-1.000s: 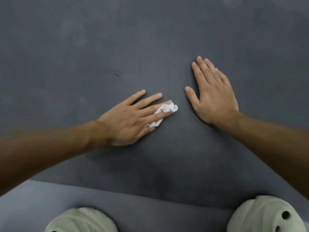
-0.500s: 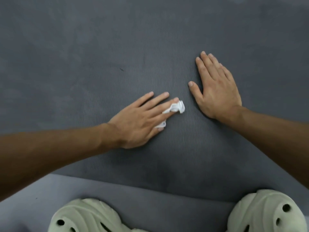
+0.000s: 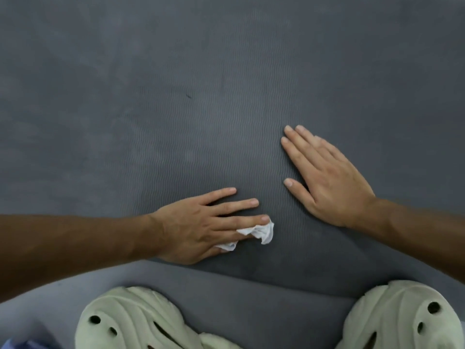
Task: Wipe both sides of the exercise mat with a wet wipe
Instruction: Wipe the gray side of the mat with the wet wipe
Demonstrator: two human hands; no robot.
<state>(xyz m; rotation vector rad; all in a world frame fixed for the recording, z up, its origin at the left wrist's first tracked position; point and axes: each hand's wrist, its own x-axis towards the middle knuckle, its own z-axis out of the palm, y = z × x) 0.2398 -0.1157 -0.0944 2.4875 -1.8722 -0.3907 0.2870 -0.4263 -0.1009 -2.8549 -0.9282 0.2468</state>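
A dark grey ribbed exercise mat [image 3: 226, 109] fills most of the head view. My left hand [image 3: 201, 227] lies flat near the mat's front edge, its straight fingers pressing a crumpled white wet wipe [image 3: 259, 231] onto the mat. Part of the wipe sticks out past the ring and little fingers; the rest is hidden under the hand. My right hand [image 3: 327, 177] rests flat on the mat to the right, fingers straight and together, holding nothing.
The mat's front edge [image 3: 276, 280] runs just below my left hand, with lighter grey floor [image 3: 239, 306] beneath it. Two pale green perforated clogs, one [image 3: 130, 321] at the bottom left and one [image 3: 402, 316] at the bottom right, stand close to that edge.
My left hand has slid the wipe back toward the mat's front edge, nearer my feet. The right hand stays flat on the mat; the view has tilted down, showing more of the clogs.
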